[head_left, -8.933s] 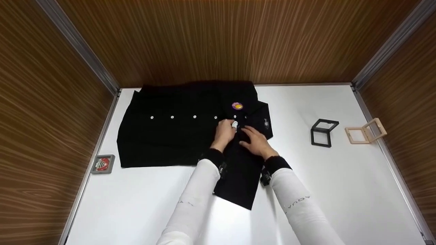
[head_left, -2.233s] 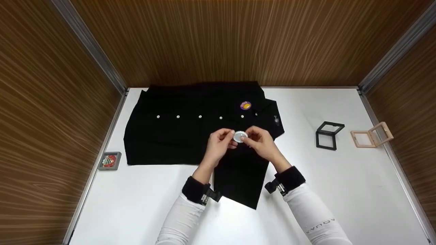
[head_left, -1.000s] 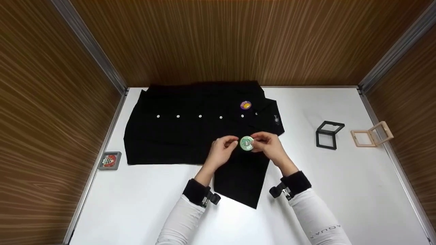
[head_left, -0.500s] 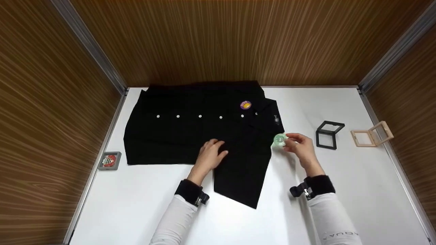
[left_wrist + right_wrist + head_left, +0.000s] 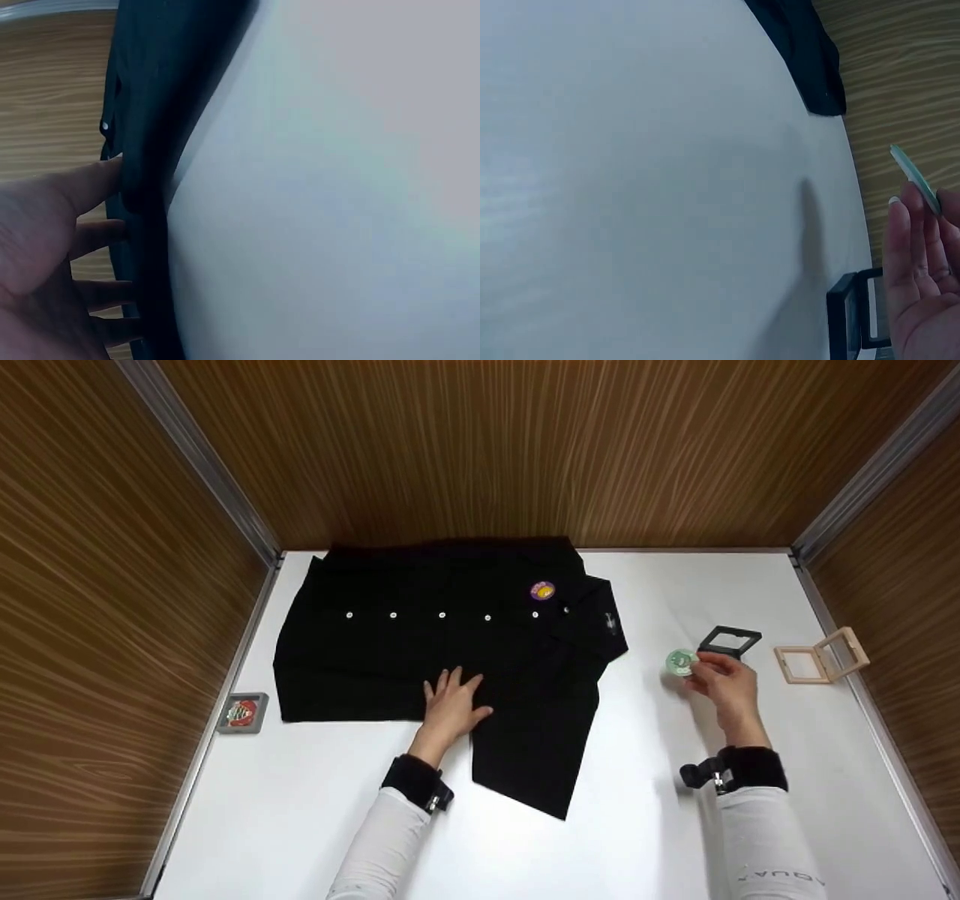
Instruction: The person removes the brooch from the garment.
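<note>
A black short-sleeved shirt (image 5: 390,667) with white buttons lies spread on the table, its collar to the right. My left hand (image 5: 450,709) rests on its lower part with fingers spread; in the left wrist view the fingertips touch the dark cloth. My right hand (image 5: 727,690) pinches a round green pin badge (image 5: 680,662) by its edge. The badge is seen nearly edge-on in the right wrist view, raised over the table (image 5: 667,187). Just behind that hand stands an open black display frame (image 5: 730,640), its lower half partly hidden. A purple and yellow badge (image 5: 542,590) sits on the shirt's chest.
An open light-wood-coloured display frame (image 5: 821,656) stands near the right wall. At the left edge lies a closed grey frame (image 5: 243,712) with a red badge inside. Wood-grain panels (image 5: 480,457) enclose the table at the back and both sides.
Earlier both hands worked at the shirt, then held the badge, which was turned from its silver back to its green face. My right hand has carried it rightward; the left let go and flattened onto the shirt.
</note>
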Action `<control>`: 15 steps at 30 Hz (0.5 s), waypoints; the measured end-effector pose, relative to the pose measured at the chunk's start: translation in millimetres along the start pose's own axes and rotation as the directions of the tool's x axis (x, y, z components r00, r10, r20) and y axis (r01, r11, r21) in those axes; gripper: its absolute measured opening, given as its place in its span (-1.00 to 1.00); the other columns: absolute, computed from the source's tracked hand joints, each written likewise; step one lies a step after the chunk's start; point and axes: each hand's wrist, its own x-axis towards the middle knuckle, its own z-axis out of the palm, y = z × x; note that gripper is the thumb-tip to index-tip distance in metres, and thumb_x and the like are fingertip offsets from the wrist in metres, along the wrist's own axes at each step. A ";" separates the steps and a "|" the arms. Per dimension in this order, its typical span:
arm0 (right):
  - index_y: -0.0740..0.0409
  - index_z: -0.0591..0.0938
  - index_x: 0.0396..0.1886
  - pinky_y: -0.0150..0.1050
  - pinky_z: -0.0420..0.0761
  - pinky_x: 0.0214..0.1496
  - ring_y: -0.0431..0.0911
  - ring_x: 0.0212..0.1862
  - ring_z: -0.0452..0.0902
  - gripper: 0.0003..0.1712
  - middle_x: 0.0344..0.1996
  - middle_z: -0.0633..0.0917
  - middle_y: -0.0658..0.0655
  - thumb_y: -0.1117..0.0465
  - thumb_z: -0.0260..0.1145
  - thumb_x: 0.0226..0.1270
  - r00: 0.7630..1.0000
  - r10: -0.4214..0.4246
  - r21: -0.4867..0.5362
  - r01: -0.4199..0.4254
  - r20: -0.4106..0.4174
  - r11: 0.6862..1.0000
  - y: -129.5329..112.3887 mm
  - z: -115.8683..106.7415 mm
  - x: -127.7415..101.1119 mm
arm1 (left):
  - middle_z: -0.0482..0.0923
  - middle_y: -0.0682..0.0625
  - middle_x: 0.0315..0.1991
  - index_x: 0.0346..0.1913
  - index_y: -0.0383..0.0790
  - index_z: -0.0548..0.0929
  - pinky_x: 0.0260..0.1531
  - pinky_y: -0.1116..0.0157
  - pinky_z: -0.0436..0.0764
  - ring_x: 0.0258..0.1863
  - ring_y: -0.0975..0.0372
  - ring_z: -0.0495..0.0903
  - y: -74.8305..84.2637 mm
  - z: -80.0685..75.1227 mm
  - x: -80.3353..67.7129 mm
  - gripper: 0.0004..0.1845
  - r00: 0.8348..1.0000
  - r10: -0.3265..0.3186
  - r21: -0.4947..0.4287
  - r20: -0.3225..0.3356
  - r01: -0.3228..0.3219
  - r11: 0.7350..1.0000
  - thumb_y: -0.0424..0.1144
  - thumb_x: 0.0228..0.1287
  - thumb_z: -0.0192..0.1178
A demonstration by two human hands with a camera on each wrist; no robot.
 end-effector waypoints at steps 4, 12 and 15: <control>0.39 0.54 -0.05 -0.31 0.70 -0.34 -0.13 -0.46 0.68 -0.76 -0.43 0.67 0.07 0.54 0.24 0.29 0.996 0.039 0.047 -0.035 -0.075 0.998 -6.6 -12.3 3.0 | 0.15 -0.27 0.45 0.41 -0.02 0.41 0.35 -0.26 -0.01 0.45 -0.17 0.05 -0.2 0.6 0.8 -0.30 1.000 -0.006 0.018 0.018 0.005 1.000 0.12 0.25 0.29; 0.30 0.54 -0.03 -0.33 0.68 -0.44 -0.12 -0.49 0.67 -0.74 -0.38 0.63 0.08 0.52 0.22 0.30 0.962 0.120 0.117 -0.093 -0.244 0.989 -13.4 -26.7 5.4 | 0.17 -0.27 0.45 0.40 -0.02 0.43 0.35 -0.22 0.08 0.44 -0.17 0.08 -0.1 0.5 1.7 -0.31 1.000 0.001 0.057 0.019 -0.002 0.998 0.13 0.26 0.28; 0.27 0.55 -0.06 -0.33 0.67 -0.46 -0.12 -0.51 0.67 -0.76 -0.37 0.62 0.08 0.51 0.23 0.30 0.946 0.135 0.132 -0.100 -0.294 0.986 -14.1 -31.7 8.2 | 0.16 -0.27 0.45 0.40 -0.01 0.43 0.35 -0.20 0.10 0.44 -0.16 0.08 -0.1 1.4 1.7 -0.31 1.000 0.001 0.064 0.018 -0.002 0.998 0.14 0.26 0.27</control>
